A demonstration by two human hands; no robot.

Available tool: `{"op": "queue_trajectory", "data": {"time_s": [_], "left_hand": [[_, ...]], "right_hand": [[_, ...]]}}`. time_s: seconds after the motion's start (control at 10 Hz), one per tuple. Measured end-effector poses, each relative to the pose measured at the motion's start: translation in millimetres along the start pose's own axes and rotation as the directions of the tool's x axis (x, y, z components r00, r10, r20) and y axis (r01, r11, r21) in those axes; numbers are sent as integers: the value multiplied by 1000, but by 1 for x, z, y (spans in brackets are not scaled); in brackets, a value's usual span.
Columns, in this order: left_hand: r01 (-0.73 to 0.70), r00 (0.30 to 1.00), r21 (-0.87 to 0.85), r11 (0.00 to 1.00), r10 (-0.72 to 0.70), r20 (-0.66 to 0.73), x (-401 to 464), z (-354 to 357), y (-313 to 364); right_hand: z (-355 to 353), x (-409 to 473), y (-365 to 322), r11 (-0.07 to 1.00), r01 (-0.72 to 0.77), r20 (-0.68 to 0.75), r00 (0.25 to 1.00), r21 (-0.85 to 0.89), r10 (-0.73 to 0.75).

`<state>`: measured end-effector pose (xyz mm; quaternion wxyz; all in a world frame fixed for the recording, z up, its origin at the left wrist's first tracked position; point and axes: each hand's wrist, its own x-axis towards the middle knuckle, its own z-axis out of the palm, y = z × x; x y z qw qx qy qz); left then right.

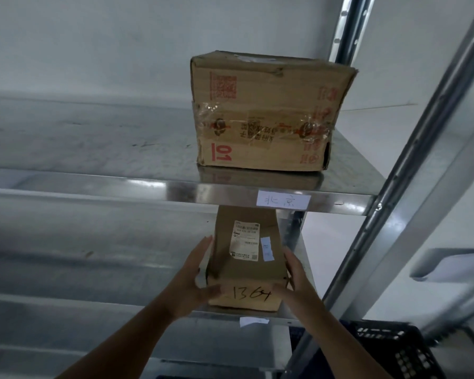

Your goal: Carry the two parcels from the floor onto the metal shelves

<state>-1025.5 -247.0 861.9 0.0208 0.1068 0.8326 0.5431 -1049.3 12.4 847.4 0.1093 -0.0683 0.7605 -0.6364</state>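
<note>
gripping the small parcel (245, 258) by its sides, left hand (200, 280) and right hand (298, 274) seated it near the lower shelf (121, 272) lip; early release risked tipping.

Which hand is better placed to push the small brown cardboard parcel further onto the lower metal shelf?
Probably the left hand: its thumb lies across the near face of the small brown cardboard parcel, ready to push. The right hand only flanks the side. The parcel already rests on the lower metal shelf.
</note>
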Motion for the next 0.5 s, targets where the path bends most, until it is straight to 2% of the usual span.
{"op": "queue_trajectory", "data": {"time_s": [0.1,0.2,0.3,0.5], "left_hand": [[-5,999,94,996,9,-41,-19,-16,11],[-84,995,104,991,89,-38,-45,-37,35],[-183,980,182,966,193,-38,-67,-52,57],[-348,931,223,911,363,-31,-141,-86,122]], "right_hand": [[10,-27,-31,998,55,-55,997,4,-55],[28,-62,-65,990,131,-85,987,-48,-135],[45,-96,-94,974,197,-71,976,-113,-206],[87,-183,-172,947,307,-2,951,-99,-308]]}}
